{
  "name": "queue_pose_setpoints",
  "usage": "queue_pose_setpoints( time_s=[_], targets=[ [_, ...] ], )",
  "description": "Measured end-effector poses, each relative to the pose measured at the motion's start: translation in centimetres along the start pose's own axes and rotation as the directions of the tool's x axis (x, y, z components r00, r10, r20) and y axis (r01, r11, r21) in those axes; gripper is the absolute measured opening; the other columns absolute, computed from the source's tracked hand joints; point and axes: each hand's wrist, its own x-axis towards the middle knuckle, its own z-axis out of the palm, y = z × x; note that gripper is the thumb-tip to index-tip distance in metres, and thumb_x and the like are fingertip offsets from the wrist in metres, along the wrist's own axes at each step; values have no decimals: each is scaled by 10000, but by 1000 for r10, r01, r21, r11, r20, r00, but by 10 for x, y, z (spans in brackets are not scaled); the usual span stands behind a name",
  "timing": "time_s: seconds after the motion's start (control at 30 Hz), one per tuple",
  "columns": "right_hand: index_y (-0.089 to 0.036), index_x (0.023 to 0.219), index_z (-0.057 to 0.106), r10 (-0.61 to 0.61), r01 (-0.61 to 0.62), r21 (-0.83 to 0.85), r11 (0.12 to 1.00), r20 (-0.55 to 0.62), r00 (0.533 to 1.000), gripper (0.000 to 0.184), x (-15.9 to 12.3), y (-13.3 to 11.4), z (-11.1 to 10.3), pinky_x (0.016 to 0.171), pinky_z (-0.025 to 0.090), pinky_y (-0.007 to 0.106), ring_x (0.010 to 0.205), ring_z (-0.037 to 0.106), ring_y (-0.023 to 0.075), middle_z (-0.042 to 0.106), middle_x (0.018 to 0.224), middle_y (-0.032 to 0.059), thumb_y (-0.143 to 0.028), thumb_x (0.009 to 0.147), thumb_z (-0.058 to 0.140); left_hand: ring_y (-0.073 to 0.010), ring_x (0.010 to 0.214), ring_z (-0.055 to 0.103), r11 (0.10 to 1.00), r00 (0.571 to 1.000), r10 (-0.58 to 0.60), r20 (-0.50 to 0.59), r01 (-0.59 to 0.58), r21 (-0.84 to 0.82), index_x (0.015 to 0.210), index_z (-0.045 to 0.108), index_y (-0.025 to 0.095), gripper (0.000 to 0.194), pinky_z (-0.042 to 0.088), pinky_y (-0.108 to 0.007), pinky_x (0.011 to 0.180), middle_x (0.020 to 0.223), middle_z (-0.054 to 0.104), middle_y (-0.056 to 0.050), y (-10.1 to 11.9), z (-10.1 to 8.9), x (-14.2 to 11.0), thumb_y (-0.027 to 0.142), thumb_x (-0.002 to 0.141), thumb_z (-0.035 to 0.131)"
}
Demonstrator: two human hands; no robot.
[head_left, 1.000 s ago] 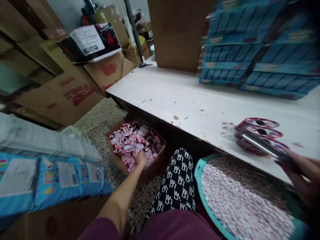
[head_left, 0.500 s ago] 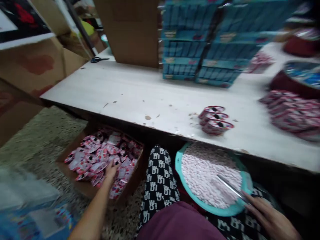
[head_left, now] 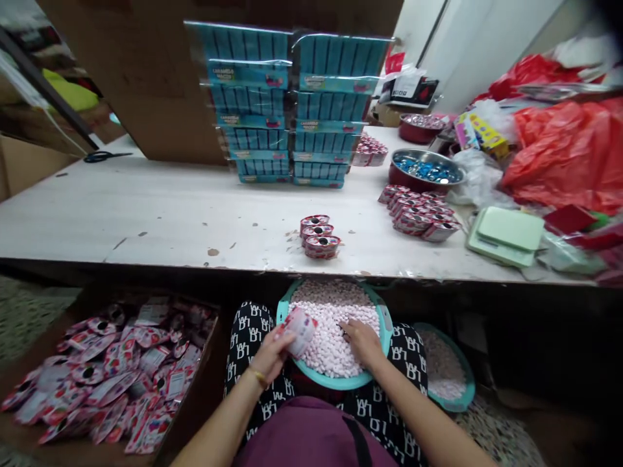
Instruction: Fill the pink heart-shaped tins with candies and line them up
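Note:
My left hand [head_left: 272,355] is closed on a pink and white printed pouch [head_left: 299,331], tilted over the left part of a turquoise basin [head_left: 287,295]. Small pale pink and white pieces [head_left: 331,353] that look like candies fill the basin, which rests between my knees. My right hand [head_left: 363,342] reaches into these pieces, its fingers curled and partly hidden. A small dark bit shows at its fingertips; the metal tool seen earlier cannot be made out. Three filled pouches [head_left: 320,245] stand in a row on the white table [head_left: 160,214] ahead.
A cardboard box [head_left: 195,395] of similar pouches sits low at left. On the table are stacked blue packs [head_left: 292,123], scissors [head_left: 104,156], grouped pouches [head_left: 418,217], a metal bowl [head_left: 423,170] and a pale green scale [head_left: 509,233]. Another turquoise basin [head_left: 470,383] is lower right.
My left hand has come out of the box with a pouch and moved right to the basin. My right hand has gone from above the table down into the pieces. The view has swung right.

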Motion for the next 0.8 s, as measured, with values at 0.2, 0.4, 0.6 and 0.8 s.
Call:
queue_pose_setpoints(
  time_s=[0.2, 0.4, 0.6, 0.8],
  targets=[
    [-244, 1055, 554, 19, 10, 297, 955, -94, 995, 292, -3, 17, 10, 794, 374, 252, 916, 522, 143, 589, 938, 10, -247, 785, 442, -179, 800, 602, 988, 994, -24, 106, 8, 156, 984, 588, 135, 441, 449, -290, 756, 918, 659, -79, -30, 45, 20, 247, 571, 700],
    [-161, 1099, 532, -24, 88, 485, 870, -137, 990, 338, -10, 30, 4, 787, 407, 239, 886, 534, 134, 592, 918, 45, -262, 791, 437, -161, 756, 604, 939, 995, 99, 27, -103, 328, 1013, 565, 134, 461, 461, -280, 720, 911, 658, -72, -6, 39, 9, 252, 583, 682],
    [-216, 1089, 542, -91, 160, 465, 871, -168, 982, 323, -28, 37, -54, 774, 411, 288, 860, 535, 162, 590, 894, 45, -308, 805, 421, -173, 827, 599, 544, 908, 414, 61, -301, 783, 1027, 559, 122, 474, 456, -287, 787, 944, 655, -66, 2, 24, 24, 182, 566, 646],
    [-243, 1084, 544, -165, 169, 168, 971, -40, 986, 314, -29, 13, -121, 781, 389, 265, 921, 539, 165, 605, 958, 47, -325, 810, 417, -176, 934, 565, 121, 871, 403, 281, -355, 927, 1059, 557, 194, 439, 427, -300, 857, 1014, 632, -35, -9, 48, 31, 159, 622, 560]
  ],
)
